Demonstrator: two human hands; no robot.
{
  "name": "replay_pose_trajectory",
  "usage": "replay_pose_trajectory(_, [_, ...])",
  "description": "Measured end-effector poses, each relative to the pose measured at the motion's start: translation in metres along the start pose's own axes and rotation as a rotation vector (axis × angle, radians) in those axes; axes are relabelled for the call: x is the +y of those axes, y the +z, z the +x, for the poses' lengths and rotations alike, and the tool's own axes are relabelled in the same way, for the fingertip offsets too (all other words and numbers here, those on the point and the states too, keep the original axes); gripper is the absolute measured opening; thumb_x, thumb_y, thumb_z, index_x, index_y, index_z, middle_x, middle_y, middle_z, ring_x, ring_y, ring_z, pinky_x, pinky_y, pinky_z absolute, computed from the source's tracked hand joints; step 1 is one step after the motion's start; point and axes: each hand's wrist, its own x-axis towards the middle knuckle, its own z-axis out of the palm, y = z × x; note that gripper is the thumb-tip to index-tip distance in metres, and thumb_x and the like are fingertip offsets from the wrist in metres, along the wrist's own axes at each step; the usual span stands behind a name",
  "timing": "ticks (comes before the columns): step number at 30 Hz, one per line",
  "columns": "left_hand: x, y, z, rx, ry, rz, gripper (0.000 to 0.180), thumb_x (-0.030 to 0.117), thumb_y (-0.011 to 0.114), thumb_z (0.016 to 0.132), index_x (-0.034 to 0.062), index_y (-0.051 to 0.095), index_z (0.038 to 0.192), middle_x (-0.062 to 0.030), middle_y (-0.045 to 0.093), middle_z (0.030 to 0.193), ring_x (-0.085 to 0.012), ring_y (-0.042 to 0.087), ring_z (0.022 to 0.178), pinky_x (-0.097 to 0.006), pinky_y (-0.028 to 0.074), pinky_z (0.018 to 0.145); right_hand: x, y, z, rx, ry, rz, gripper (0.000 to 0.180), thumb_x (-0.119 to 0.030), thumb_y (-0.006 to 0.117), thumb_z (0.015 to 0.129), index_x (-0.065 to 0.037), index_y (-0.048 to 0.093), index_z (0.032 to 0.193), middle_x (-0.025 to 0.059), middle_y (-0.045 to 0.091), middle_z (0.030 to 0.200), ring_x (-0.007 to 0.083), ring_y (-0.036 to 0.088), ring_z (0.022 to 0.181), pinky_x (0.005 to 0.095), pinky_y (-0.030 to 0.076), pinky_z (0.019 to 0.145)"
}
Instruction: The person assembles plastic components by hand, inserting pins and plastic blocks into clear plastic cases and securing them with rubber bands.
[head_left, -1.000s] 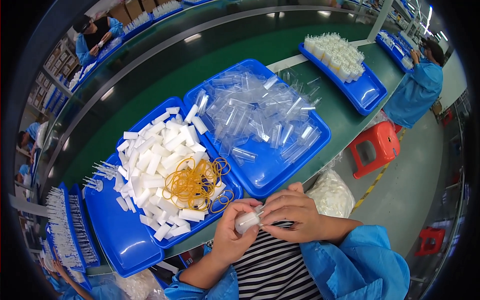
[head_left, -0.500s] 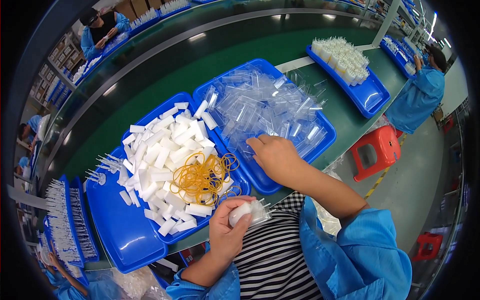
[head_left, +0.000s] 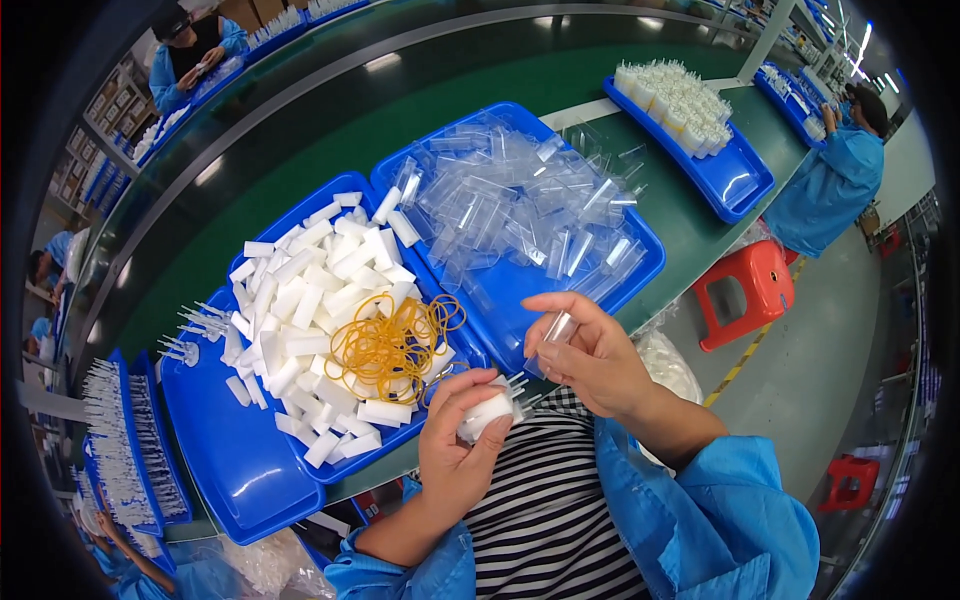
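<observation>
The curved, clear plastic piece point(head_left: 561, 328) could slip, I judge, if my right grip point(head_left: 592, 362) pinches too lightly: thumb and fingers nearly close on it by the near edge of the blue plastic tray point(head_left: 503, 322). My left grip point(head_left: 458, 436) curls snugly around a white, cylindrical bundle with clear prongs point(head_left: 486, 414), on my side of that tray.

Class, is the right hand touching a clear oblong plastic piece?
Touching: the head view shows the right hand gripping the clear oblong plastic piece, partly covering it.
</observation>
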Motion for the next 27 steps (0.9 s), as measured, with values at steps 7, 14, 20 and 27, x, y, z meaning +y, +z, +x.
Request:
replay_pose_trajectory(7, [0.001, 0.004, 0.001, 0.008, 0.07, 0.141, 0.022, 0.006, 0.064, 0.079, 0.0018, 0.059, 0.101, -0.014, 0.052, 0.114, -0.0234, 0.052, 0.101, -0.031, 0.04, 0.087, 0.008, 0.0, -0.011, -0.054, 0.023, -0.042, 0.029, -0.002, 0.053, 0.088, 0.0, 0.051, 0.117, 0.0081, 0.058, 0.096, 0.0088, 0.052, 0.075, 0.0211, 0.043, 0.068])
replay_pose_trajectory(14, [0.003, 0.006, 0.002, 0.032, 0.084, 0.212, 0.02, 0.007, 0.063, 0.08, 0.0017, 0.058, 0.098, -0.0146, 0.051, 0.113, -0.0247, 0.051, 0.101, -0.033, 0.04, 0.088, -0.001, -0.003, -0.014, -0.047, 0.04, -0.122, 0.03, 0.003, 0.059, 0.083, 0.003, 0.053, 0.113, 0.008, 0.059, 0.095, 0.0092, 0.057, 0.08, 0.0209, 0.048, 0.072])
replay_pose_trajectory(20, [-0.002, 0.005, 0.0, 0.05, 0.067, 0.185, 0.021, 0.007, 0.062, 0.081, 0.0013, 0.055, 0.1, -0.0156, 0.05, 0.114, -0.0255, 0.05, 0.102, -0.033, 0.039, 0.089, 0.007, -0.007, -0.018, -0.008, 0.045, -0.107, 0.027, 0.003, 0.064, 0.08, 0.003, 0.055, 0.105, 0.0083, 0.063, 0.092, 0.0094, 0.06, 0.077, 0.02, 0.05, 0.071])
replay_pose_trajectory(27, [-0.003, 0.008, -0.001, 0.08, 0.039, 0.12, 0.021, 0.006, 0.061, 0.082, 0.001, 0.054, 0.101, -0.0159, 0.05, 0.113, -0.0255, 0.05, 0.102, -0.034, 0.038, 0.089, 0.015, -0.007, -0.024, -0.001, -0.156, -0.449, 0.025, 0.003, 0.066, 0.078, 0.003, 0.055, 0.101, 0.0116, 0.063, 0.096, 0.0104, 0.059, 0.082, 0.0229, 0.048, 0.074])
